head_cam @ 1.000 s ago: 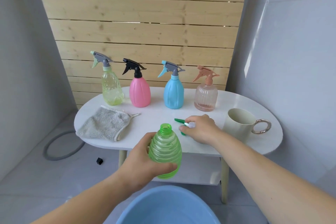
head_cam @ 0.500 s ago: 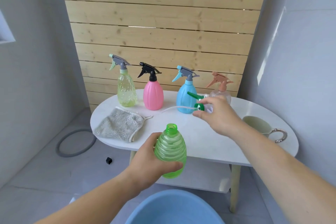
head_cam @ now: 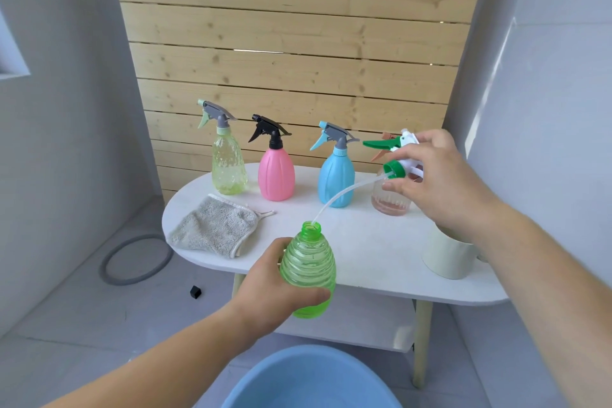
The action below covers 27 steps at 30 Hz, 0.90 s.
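My left hand grips a ribbed green bottle with an open neck, held upright in front of the table. My right hand holds a green and white spray head up and to the right of the bottle. The head's thin clear tube slopes down to the left, and its tip sits right at the bottle's mouth.
On the white oval table stand a yellow-green, a pink, a blue and a clear pink spray bottle. A grey cloth lies left, a cream mug right. A blue basin sits below.
My right hand lifted the spray head off the table and raised it to the right. Its tube now reaches the mouth of the green bottle. The camera view shifted left.
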Each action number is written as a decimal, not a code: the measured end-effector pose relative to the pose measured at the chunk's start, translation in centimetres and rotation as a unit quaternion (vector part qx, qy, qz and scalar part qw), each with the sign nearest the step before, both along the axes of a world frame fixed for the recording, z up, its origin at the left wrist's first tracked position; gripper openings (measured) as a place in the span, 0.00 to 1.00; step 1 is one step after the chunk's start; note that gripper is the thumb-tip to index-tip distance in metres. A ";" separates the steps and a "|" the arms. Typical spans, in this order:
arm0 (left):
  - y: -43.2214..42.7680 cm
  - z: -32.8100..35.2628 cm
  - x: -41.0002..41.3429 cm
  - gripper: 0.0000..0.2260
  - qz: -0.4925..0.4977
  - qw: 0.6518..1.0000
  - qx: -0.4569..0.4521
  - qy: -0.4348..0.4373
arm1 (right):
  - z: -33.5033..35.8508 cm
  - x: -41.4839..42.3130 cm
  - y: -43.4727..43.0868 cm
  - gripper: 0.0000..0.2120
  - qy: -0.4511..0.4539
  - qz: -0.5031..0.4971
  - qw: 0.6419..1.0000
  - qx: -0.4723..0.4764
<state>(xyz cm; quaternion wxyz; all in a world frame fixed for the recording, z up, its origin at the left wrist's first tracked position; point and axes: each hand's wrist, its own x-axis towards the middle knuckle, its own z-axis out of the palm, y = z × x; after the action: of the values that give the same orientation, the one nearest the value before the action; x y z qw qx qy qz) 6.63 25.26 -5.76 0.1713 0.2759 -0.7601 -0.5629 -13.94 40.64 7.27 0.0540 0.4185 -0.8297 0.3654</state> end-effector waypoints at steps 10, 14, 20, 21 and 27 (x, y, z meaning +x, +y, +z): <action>0.7 0.2 -2.0 0.33 -0.010 0.999 -0.032 0.010 | -0.7 2.1 -1.5 0.18 -0.011 0.088 0.996 0.032; 0.8 0.7 -2.8 0.30 -0.016 0.999 -0.037 0.021 | -1.8 3.1 -2.5 0.15 -0.061 0.138 0.988 0.016; 0.6 1.1 -4.2 0.29 -0.019 0.998 -0.042 0.045 | -2.4 3.3 -3.4 0.14 -0.112 0.168 0.978 -0.041; 0.5 1.1 -4.5 0.29 -0.020 0.998 -0.041 0.049 | -2.4 3.3 -3.4 0.16 -0.115 0.175 0.977 -0.047; 0.0 0.9 -6.0 0.29 -0.031 0.997 -0.024 0.064 | -2.9 2.3 -3.9 0.34 -0.107 0.207 0.972 -0.038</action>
<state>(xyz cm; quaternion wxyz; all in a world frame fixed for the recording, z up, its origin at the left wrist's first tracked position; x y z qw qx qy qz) 0.63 25.27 -4.85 0.2090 0.2113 -0.7690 -0.5660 -11.65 36.73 4.33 -0.0956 0.5371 -0.7117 0.4426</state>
